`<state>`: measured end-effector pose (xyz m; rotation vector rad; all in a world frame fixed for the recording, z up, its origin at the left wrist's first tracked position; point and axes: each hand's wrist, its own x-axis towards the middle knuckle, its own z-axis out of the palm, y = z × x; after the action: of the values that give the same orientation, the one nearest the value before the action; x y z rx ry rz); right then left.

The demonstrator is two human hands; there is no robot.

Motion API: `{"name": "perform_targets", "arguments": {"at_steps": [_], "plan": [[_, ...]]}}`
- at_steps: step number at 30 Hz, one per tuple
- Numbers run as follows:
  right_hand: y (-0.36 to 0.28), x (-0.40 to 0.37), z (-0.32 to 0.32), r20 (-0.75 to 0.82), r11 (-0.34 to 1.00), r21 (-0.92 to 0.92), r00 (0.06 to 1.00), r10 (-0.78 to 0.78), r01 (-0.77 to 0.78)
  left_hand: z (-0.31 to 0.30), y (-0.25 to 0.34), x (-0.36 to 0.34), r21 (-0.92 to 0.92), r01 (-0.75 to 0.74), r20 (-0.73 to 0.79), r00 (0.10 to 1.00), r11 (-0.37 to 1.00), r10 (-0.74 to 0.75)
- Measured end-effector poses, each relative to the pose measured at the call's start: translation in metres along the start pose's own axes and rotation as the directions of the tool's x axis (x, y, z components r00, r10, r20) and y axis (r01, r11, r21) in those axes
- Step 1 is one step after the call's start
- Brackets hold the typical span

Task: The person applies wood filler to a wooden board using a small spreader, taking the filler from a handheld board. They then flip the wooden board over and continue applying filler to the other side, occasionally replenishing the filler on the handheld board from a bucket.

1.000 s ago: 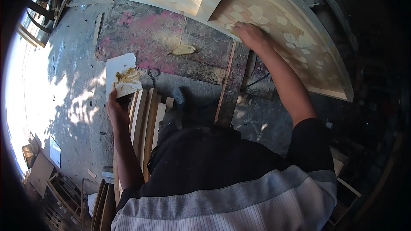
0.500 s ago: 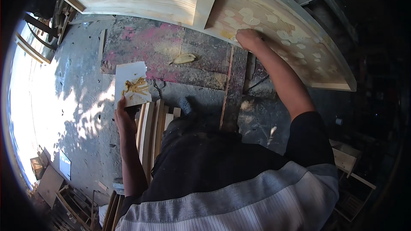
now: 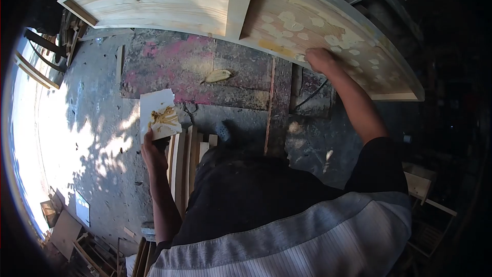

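My left hand (image 3: 155, 155) grips the lower edge of a white board (image 3: 154, 103), thumb on top. Smeared over that board is a yellow-brown paste (image 3: 165, 117). My right hand (image 3: 322, 60) is closed against the near edge of a large wooden panel (image 3: 189, 2) with a raised frame; whatever its fingers hold is hidden. Just left of this hand, a yellow-brown streak (image 3: 277, 47) marks the panel's edge. Pale filler-like patches (image 3: 294, 23) dot the right-hand section of the panel.
Below the panel lies a paint-stained board (image 3: 169, 61) with a yellowish, husk-like piece (image 3: 217, 76) on it. Wooden strips (image 3: 179, 169) stand beside my left forearm. A dark upright beam (image 3: 278, 107) is in front of me. Scrap wood (image 3: 89, 249) lies at lower left.
My right hand has moved right along the panel's near edge, and more of the yellow-brown streak shows behind it. My left hand still holds the board, slightly lower in view.
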<state>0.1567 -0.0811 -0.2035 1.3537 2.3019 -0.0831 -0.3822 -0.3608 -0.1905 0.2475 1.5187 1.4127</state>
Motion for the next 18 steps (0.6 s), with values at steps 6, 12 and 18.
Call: {"name": "perform_targets", "arguments": {"at_steps": [6,12,18], "plan": [[-0.066,0.041,-0.045,-0.248,0.984,0.175,0.967,0.066,-0.023,-0.005,-0.001,0.015,0.086,0.107,0.055,0.992,0.991,-0.112],[-0.072,0.015,-0.037,0.04,0.952,0.089,0.956,0.289,-0.292,0.036,0.024,0.007,0.162,0.01,0.172,0.984,0.987,-0.038],[-0.042,-0.122,0.025,0.006,0.756,0.611,0.956,0.293,-0.235,0.052,0.02,0.008,0.489,-0.061,0.457,0.867,0.87,-0.196]]}}
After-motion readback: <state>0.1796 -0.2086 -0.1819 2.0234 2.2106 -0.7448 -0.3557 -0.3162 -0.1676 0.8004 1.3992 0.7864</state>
